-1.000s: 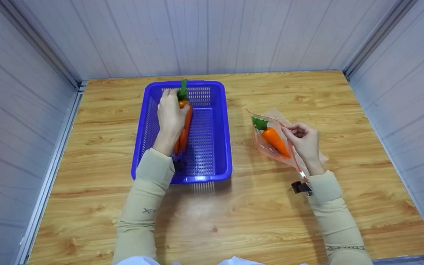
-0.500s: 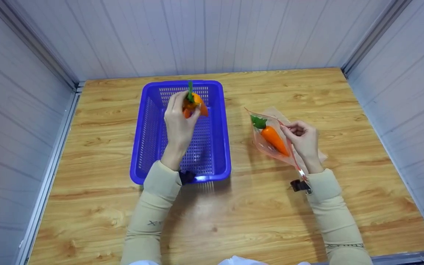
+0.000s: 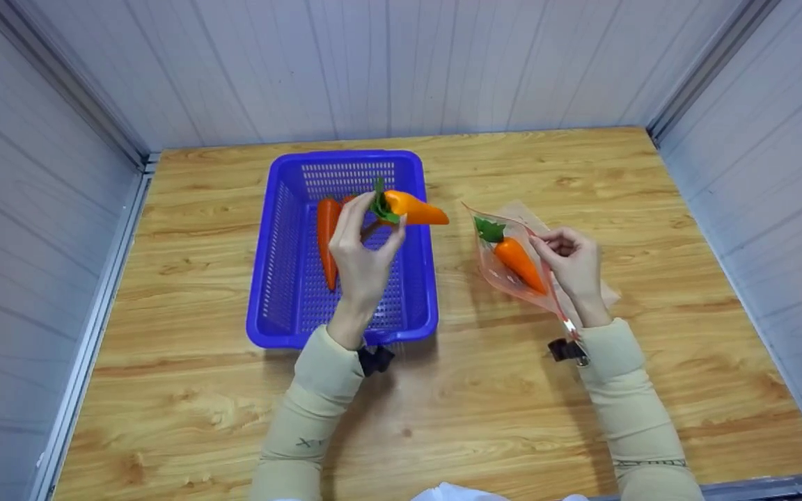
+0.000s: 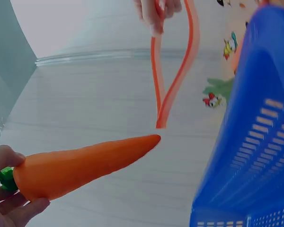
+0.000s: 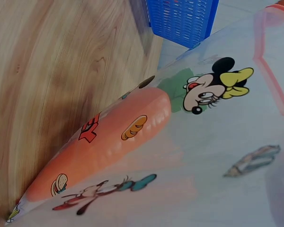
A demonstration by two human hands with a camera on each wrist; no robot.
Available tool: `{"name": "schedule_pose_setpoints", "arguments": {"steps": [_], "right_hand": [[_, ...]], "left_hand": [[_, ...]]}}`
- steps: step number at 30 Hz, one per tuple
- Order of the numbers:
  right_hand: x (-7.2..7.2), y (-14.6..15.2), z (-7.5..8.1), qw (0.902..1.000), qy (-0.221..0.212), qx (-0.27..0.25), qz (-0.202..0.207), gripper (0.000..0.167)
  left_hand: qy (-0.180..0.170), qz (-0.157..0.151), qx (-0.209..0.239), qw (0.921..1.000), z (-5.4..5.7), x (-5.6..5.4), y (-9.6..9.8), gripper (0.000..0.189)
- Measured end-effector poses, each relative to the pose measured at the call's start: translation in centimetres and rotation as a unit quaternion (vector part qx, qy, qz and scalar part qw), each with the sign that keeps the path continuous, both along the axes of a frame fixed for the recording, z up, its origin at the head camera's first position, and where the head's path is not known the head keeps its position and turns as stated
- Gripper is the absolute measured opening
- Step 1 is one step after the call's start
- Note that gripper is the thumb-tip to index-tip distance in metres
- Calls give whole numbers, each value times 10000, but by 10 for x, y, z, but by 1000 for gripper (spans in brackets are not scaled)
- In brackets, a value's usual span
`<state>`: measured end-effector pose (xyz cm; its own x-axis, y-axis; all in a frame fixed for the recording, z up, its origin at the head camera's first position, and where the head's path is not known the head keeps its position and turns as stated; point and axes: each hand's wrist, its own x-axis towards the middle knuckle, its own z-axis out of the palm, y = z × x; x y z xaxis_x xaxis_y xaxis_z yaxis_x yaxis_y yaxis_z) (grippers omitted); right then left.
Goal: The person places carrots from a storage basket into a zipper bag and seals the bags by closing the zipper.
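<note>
Blue basket (image 3: 262,271): sits on the wood surface (image 3: 477,417), 1 darker carrot (image 3: 328,240) lying in its left half, some more orange partly hidden behind the fingers
Left grip (image 3: 363,268): pinching the held carrot (image 3: 415,207) at its leafy end, up over the basket, tip poking past the right rim
Right grip (image 3: 574,268): pinching the bag's edge, well right of the basket
Clear bag (image 3: 493,273): gaping, right of the basket, 1 bagged carrot (image 3: 518,264) inside, leaves basket-side

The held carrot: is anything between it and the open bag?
Nothing visible. The left hand holds the carrot with its tip past the basket rim, toward the bag; only table shows in the gap.
</note>
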<state>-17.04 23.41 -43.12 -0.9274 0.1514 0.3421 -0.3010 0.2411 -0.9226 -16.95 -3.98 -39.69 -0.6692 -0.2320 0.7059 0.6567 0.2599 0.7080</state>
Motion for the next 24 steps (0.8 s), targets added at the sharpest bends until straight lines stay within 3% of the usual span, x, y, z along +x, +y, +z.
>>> {"name": "schedule_pose_setpoints", "arguments": {"steps": [7, 17, 24], "right_hand": [[-1, -1, -1, 10000, -72, -43, 10, 13], [-1, -2, 2, 9998, -46, 212, 2, 11], [1, -4, 4, 9995, -105, 286, -20, 12]], "left_hand": [[256, -221, 405, 9986, -6, 10, 13, 36], [-35, -724, 679, 9951, -20, 19, 38, 35], [-338, -1073, 628, 9917, -33, 21, 57, 35]]}}
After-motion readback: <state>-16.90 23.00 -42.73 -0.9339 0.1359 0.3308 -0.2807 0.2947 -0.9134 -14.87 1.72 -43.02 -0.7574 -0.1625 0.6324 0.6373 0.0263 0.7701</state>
